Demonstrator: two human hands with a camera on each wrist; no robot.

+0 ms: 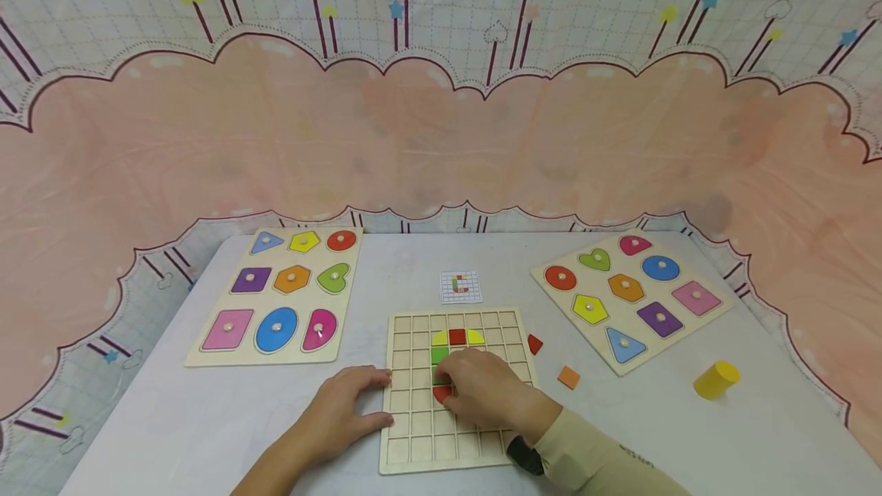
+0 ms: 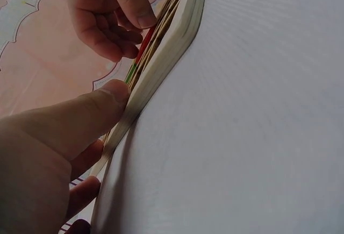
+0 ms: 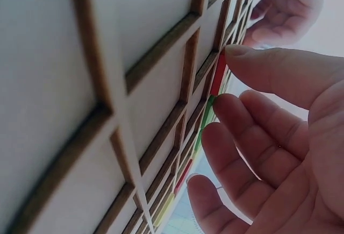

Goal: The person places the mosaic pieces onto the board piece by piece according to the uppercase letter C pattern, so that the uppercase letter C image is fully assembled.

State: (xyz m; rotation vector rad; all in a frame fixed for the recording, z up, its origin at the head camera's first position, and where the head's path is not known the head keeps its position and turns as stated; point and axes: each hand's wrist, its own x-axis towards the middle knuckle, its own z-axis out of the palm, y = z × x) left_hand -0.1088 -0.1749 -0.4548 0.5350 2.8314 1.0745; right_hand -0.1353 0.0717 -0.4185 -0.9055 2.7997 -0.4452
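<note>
Thumb and forefinger of the right hand point(image 1: 485, 389), slightly parted, pinch a red piece point(image 1: 441, 395) on the grid board point(image 1: 406, 451), seemingly seating it; release looks next. Leftward, the left hand point(image 1: 344, 408), loosely spread, touches the board; beyond lie green pieces point(image 1: 439, 356).

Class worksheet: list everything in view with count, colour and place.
Table: one, white, foreground.
Backdrop: one, peach and white, behind.
Puzzle boards: two, pale wood, table's left and right.
Knobbed shapes: eighteen, mixed, in puzzle boards.
Grid board: one, pale, centre.
Card: one, white, patterned, beyond grid board.
Placed pieces: five showing, two yellow, two green, one red, on grid board.
Near red piece: one, red, on grid board.
Loose red piece: one, red, right of grid board.
Orange square: one, orange, nearer than loose red piece.
Cylinder: one, yellow, right of orange square.
Sleeve: one, beige, right arm.
Black object: one, black, at sleeve's end.
Left grip: one, bare, touching grid board's left edge.
Right grip: one, bare, touching near red piece.
</note>
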